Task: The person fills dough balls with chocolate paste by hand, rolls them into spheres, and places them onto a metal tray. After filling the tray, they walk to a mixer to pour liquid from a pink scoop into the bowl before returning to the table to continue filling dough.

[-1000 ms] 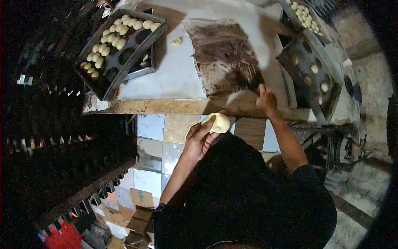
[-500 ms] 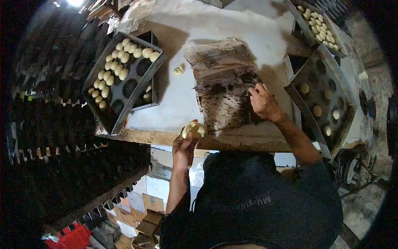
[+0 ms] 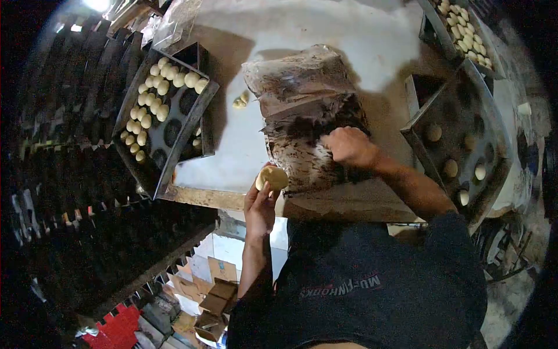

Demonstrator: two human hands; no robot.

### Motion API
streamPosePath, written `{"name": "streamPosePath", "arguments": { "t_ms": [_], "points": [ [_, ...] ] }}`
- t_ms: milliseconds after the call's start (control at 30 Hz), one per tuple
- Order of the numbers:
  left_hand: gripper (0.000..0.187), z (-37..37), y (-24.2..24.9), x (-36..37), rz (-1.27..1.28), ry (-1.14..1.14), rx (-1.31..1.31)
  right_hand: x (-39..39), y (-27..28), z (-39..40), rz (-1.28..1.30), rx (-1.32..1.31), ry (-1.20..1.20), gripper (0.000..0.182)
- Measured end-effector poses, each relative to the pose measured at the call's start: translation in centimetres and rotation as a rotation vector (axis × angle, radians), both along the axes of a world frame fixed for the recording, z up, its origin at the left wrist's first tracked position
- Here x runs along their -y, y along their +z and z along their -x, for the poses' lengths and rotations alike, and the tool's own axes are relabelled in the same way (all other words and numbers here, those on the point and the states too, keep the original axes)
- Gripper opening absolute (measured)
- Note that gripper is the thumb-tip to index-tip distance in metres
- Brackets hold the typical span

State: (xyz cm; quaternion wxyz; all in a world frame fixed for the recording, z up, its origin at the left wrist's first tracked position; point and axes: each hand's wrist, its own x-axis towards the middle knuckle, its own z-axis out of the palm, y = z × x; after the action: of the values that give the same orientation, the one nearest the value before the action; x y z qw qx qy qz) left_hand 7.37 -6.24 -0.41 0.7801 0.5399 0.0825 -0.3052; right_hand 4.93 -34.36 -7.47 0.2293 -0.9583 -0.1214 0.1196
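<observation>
My left hand [image 3: 260, 206] holds a flattened round of pale dough [image 3: 273, 178] at the table's front edge, its thumb pressed on the near face. A broad slab of dark brown, sticky paste [image 3: 311, 119] lies in front of me, its near part rough and scored. Over the right side of this paste is my right hand [image 3: 350, 146], fingers curled in and knuckles up. Whatever those fingers hold is hidden beneath the hand. Small dough scraps [image 3: 240, 100] lie left of the paste.
At left, a metal tray [image 3: 187, 139] carries several pale dough balls [image 3: 156, 104]. Another tray [image 3: 427, 157] at right has round pieces spaced apart. Behind it stands a tray of dough balls [image 3: 465, 35]. The pale tabletop [image 3: 232, 168] ends at a worn front edge.
My right hand has moved left across the paste, from its right edge, and its fingers have turned under. My left hand still holds the dough, now tilted. The view has shifted slightly.
</observation>
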Motion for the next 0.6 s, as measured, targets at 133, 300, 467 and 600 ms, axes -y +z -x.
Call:
{"name": "streamPosePath", "arguments": {
  "t_ms": [133,300,467,600],
  "points": [
    [0.052,-0.3,0.5,1.5,0.025,0.022,0.000,0.7,-2.0,1.9,-0.198,0.095,-0.022,0.009],
    [0.057,-0.2,-0.9,1.6,0.106,-0.064,-0.058,-0.8,-0.5,1.9,0.046,0.089,-0.490,0.026],
    [0.050,-0.8,-2.3,1.9,0.200,-0.026,-0.081,-0.4,1.3,1.1,-0.080,-0.150,-0.333,0.038],
    [0.046,-1.1,-4.0,3.3,0.082,-0.045,-0.143,0.6,-0.8,3.8,-0.696,0.186,-0.322,0.029]
  ]
}}
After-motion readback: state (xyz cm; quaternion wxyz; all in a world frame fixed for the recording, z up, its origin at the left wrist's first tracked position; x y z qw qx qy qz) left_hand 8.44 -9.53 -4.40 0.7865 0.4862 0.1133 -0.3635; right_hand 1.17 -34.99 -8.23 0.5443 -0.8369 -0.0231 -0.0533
